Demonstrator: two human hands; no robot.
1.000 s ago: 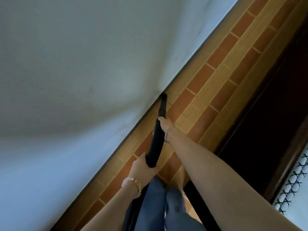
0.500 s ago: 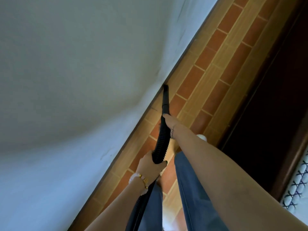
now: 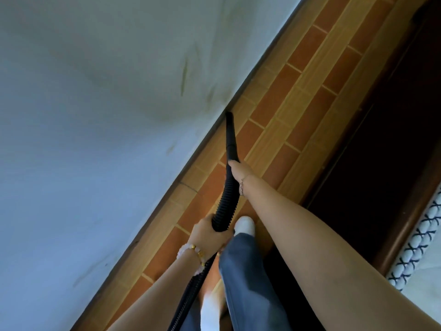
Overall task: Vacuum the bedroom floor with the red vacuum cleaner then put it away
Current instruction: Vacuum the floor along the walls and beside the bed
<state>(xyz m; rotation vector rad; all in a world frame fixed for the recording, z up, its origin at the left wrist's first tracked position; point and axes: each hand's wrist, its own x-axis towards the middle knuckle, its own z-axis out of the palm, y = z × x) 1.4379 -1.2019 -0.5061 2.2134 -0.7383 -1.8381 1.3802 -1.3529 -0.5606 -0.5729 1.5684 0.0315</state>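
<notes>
A black ribbed vacuum hose ends in a narrow black nozzle, whose tip touches the floor right at the skirting board. My right hand grips the hose just behind the nozzle. My left hand holds the ribbed hose lower down, near my leg. The hose runs back past my left wrist and out of the bottom of the frame. The red vacuum body is out of view.
A pale blue-white wall with scuff marks fills the left. Orange and tan floor tiles run in a narrow strip between the wall and a dark wooden bed frame on the right. My white-shoed foot stands on the tiles.
The nozzle has slid forward along the skirting board. My right foot has stepped forward, and both hands keep their grip on the hose.
</notes>
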